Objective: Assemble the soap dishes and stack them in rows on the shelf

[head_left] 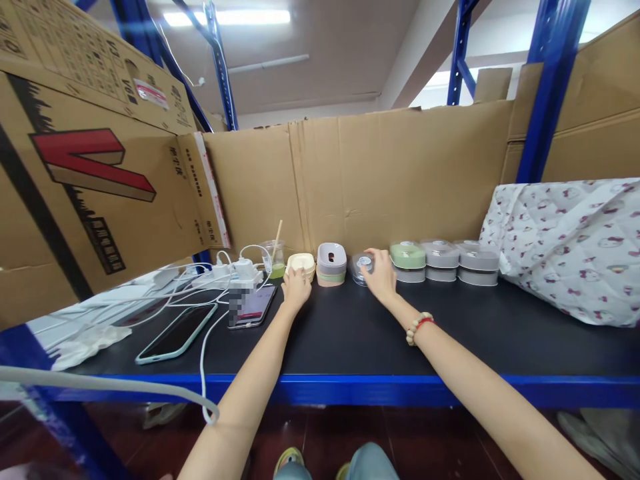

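My left hand (297,288) rests on a small stack of cream plastic trays (301,259), its fingers curled over the near rim. Just right of it stands a stack of oval plastic parts (332,263), grey with an opening on top, green and pink below. My right hand (382,273) has its fingers and thumb closed around the edge of clear plastic lids (361,267). Further right are finished-looking oval boxes with clear lids: a green one (408,257), a grey one (439,259) and another grey one (478,261), each over a second layer.
On the left lie a phone (177,333), a second phone (254,307), white cables and a power strip (205,280). A clear cup (274,260) with a stick holds green liquid. A quilted patterned bag (570,247) sits right. Cardboard (400,173) walls the back.
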`<state>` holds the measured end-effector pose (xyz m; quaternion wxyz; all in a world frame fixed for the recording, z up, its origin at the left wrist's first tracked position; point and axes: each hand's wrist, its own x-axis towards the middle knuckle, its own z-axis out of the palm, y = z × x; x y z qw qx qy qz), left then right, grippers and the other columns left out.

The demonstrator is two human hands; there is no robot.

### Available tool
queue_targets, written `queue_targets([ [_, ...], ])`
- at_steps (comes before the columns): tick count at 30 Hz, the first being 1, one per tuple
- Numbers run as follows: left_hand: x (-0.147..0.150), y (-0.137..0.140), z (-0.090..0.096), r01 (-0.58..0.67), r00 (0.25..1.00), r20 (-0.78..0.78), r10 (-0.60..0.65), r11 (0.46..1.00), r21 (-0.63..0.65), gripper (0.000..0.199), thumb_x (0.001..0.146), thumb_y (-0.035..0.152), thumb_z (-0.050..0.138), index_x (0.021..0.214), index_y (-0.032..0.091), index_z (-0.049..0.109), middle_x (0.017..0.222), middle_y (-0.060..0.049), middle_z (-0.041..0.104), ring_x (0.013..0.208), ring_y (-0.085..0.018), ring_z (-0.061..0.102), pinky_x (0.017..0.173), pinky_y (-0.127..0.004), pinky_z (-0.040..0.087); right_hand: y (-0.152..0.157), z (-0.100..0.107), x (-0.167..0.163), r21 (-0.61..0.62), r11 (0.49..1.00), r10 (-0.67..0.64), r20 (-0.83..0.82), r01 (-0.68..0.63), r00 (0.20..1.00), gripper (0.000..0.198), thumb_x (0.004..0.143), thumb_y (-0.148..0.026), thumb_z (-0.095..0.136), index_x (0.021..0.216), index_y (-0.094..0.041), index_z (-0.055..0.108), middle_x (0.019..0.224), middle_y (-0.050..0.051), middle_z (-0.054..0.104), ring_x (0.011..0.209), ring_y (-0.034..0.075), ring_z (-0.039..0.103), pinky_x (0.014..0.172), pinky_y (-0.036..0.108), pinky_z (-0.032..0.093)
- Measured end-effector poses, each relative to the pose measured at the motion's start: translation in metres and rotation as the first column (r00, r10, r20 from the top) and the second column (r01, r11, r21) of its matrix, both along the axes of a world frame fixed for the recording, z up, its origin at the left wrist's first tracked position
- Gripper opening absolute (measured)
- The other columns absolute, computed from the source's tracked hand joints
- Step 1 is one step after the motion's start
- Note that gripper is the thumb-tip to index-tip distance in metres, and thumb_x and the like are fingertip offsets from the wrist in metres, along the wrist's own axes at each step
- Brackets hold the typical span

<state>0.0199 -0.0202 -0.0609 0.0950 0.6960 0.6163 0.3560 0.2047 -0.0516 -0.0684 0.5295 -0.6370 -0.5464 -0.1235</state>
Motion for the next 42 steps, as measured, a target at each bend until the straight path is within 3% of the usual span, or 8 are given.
queue_targets([
  [7,-0.002,-0.002,0.003,-0.055,0.998,-0.038,0.059,0.994,0.097,0.023,0.085,0.019,0.040,0.090,0.014,0.061,0.110,-0.020,0.051,0.113,-0.033,0.045,0.094,-0.044,0.034,0.021,-0.025,-0.034,-0.205,0.970,0.203,0.382,-0.131,0.902,0.061,0.070,-0.014,0.049,0.131,-0.016,0.043,0.134,0.015,0.039,0.126,0.028,0.034,0.100,0.046,0.035],
  [13,-0.006,0.001,0.003,-0.127,0.884,0.453,0.117,0.992,-0.010,0.022,0.072,0.015,0.056,0.055,0.018,0.043,0.101,-0.016,0.049,0.115,-0.036,0.044,0.095,-0.048,0.034,0.018,-0.018,-0.022,-0.271,0.952,0.244,0.387,-0.144,0.889,0.047,0.071,-0.012,0.053,0.118,-0.017,0.051,0.124,0.013,0.047,0.115,0.023,0.046,0.096,0.039,0.040],
  [16,-0.010,0.004,0.003,-0.112,0.837,0.529,0.139,0.990,-0.083,0.029,0.064,0.012,0.062,0.048,0.018,0.037,0.096,-0.015,0.050,0.113,-0.039,0.048,0.093,-0.047,0.038,0.013,-0.012,-0.020,-0.241,0.957,0.236,0.340,-0.158,0.910,0.031,0.072,-0.015,0.058,0.103,-0.017,0.055,0.112,0.010,0.051,0.100,0.020,0.054,0.088,0.035,0.044],
  [22,-0.011,0.015,0.000,-0.091,0.703,0.683,0.199,0.977,-0.191,0.033,0.049,0.003,0.066,0.069,0.018,0.044,0.102,-0.016,0.056,0.116,-0.033,0.049,0.085,-0.040,0.047,0.002,-0.003,-0.022,-0.309,0.931,0.270,0.229,-0.193,0.935,0.020,0.072,-0.015,0.063,0.090,-0.018,0.055,0.101,0.004,0.059,0.084,0.017,0.059,0.071,0.028,0.045],
  [27,-0.007,0.017,0.003,0.061,0.560,0.802,0.207,0.955,-0.289,0.022,0.061,0.004,0.055,0.082,0.013,0.055,0.086,-0.013,0.063,0.091,-0.027,0.064,0.065,-0.033,0.053,-0.002,0.000,-0.024,-0.257,0.944,0.257,0.184,-0.206,0.949,0.016,0.073,-0.016,0.064,0.087,-0.019,0.058,0.098,0.003,0.063,0.083,0.018,0.061,0.069,0.027,0.043],
  [34,0.003,0.011,0.011,0.205,0.397,0.908,0.133,0.952,-0.229,0.018,0.078,0.013,0.047,0.092,0.013,0.059,0.089,-0.010,0.066,0.087,-0.021,0.065,0.068,-0.029,0.054,-0.006,0.003,-0.026,-0.093,0.956,0.294,0.289,-0.279,0.911,0.019,0.080,-0.024,0.059,0.099,-0.020,0.060,0.103,0.005,0.063,0.088,0.019,0.062,0.073,0.026,0.046],
  [38,0.007,0.011,0.012,0.227,0.364,0.921,0.137,0.946,-0.231,0.022,0.082,0.018,0.045,0.097,0.012,0.059,0.093,-0.011,0.066,0.085,-0.021,0.065,0.066,-0.030,0.054,-0.004,0.001,-0.027,-0.069,0.947,0.314,0.411,-0.314,0.856,0.019,0.080,-0.023,0.060,0.098,-0.018,0.060,0.100,0.006,0.064,0.086,0.017,0.063,0.074,0.025,0.048],
  [42,0.003,0.012,0.010,0.139,0.395,0.896,0.203,0.951,-0.276,0.024,0.081,0.016,0.045,0.102,0.013,0.058,0.103,-0.013,0.064,0.090,-0.023,0.064,0.064,-0.029,0.054,-0.001,0.001,-0.026,-0.085,0.971,0.240,0.394,-0.225,0.887,0.021,0.080,-0.020,0.059,0.101,-0.016,0.060,0.102,0.007,0.063,0.084,0.018,0.063,0.070,0.025,0.048],
])
